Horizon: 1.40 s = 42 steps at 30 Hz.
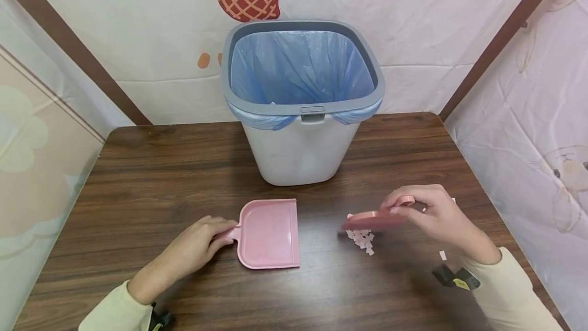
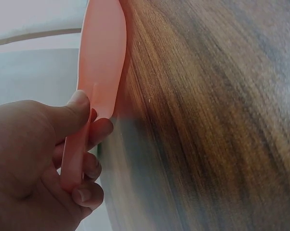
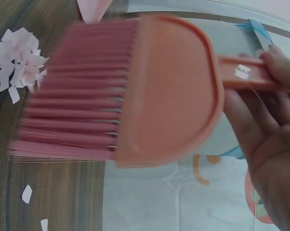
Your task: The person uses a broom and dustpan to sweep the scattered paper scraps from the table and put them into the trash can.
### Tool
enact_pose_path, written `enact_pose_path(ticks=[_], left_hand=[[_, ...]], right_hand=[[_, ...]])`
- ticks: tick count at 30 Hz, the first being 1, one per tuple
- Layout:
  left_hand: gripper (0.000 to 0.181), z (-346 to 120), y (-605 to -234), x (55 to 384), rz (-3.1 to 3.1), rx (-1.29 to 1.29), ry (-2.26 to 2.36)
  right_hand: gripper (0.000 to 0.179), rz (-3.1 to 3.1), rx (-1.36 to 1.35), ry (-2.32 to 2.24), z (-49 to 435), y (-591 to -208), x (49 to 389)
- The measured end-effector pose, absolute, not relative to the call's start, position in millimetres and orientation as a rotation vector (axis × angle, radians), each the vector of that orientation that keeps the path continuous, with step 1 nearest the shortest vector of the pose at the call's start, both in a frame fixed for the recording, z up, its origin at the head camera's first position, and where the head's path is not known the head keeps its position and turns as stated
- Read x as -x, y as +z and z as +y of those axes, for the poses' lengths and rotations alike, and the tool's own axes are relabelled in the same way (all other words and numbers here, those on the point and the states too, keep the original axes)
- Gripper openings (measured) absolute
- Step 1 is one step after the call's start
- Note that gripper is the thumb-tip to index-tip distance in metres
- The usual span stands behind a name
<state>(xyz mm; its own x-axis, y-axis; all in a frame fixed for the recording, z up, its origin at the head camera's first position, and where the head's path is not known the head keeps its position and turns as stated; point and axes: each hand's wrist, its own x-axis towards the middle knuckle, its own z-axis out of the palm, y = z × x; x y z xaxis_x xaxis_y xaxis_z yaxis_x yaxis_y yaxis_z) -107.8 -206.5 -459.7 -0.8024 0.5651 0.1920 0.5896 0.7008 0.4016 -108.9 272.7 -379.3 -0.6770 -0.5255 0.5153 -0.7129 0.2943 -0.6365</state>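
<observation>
Tabletop (image 1: pixel 161 183): bin (image 1: pixel 303 152) far, centre. Pan (image 1: pixel 268 234) nearer, held in left grip (image 1: pixel 202 241). Brush (image 3: pixel 174 91) to its right, held in right grip (image 1: pixel 438 217). Scraps (image 1: pixel 363 240) heaped by brush, apart from pan: too brisk a stroke could scatter them past it.

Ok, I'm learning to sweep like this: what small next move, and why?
Likely the right hand should sweep the brush toward the dustpan: a pile of paper scraps lies by the bristles, and the dustpan's straight edge faces it.
</observation>
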Motion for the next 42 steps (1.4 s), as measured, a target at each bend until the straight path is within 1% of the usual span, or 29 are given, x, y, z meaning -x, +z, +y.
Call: enact_pose_path(ticks=[5,9,15,26,34,39,42], left_hand=[[0.034,-206.4,-460.3,108.7,-2.850,0.971,-0.701],[0.033,-206.3,-460.8,109.0,-2.849,0.974,-0.707],[0.032,-206.4,-461.9,109.1,-2.847,0.971,-0.705],[0.032,-206.5,-462.3,108.1,-2.858,0.961,-0.690],[0.033,-205.8,-461.5,107.9,-2.865,0.955,-0.655],[0.032,-204.9,-460.3,108.3,-2.861,0.961,-0.642],[0.032,-204.3,-459.5,108.2,-2.857,0.961,-0.640]], right_hand=[[0.043,-2.512,-1.276,1.383,277.2,-376.8,106.6],[0.040,-2.542,-1.393,1.427,277.7,-380.2,107.9],[0.035,-2.528,-1.447,1.488,275.7,-386.4,109.7],[0.037,-2.570,-1.376,1.522,274.0,-390.1,114.6],[0.036,-2.594,-1.277,1.442,273.0,-390.6,118.2],[0.039,-2.579,-1.247,1.415,273.3,-389.6,117.3],[0.038,-2.527,-1.195,1.482,273.7,-386.5,114.1]])
